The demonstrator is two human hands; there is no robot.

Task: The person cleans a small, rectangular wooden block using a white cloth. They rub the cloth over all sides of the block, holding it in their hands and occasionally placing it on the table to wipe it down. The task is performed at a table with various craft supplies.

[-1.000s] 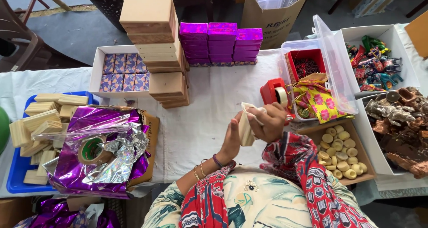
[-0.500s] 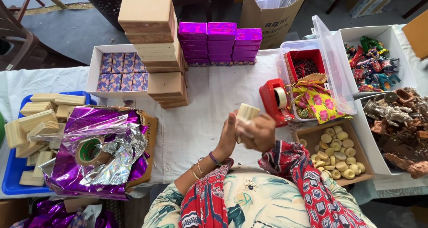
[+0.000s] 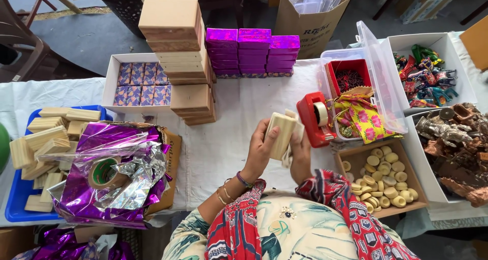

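A white-clothed table is being worked at from above. On its left side a blue tray of pale wooden blocks is lying beside a heap of purple metallic foil, with a roll of tape resting on the foil. A tall stack of plain cardboard boxes is standing at centre back, a white box of patterned packets to its left and foil-wrapped purple boxes to its right. On the right a clear plastic bin, a tray of small pale round pieces and boxes of metal figurines are crowding the edge.

A pale wooden block is being held upright above the cloth, just in front of the body, between both hands. It is being clasped by the left hand, thumb on the front face and fingers curled behind; the right hand is closed against its right side with a bit of light wrapping, though how the right fingers are pinching cannot be told.

As a judgement, the block is best kept squared between both palms, so the covering is being pulled flat without slipping. The red tape dispenser is sitting just beside the right hand, near enough to be knocked; the cardboard stack is standing well apart.
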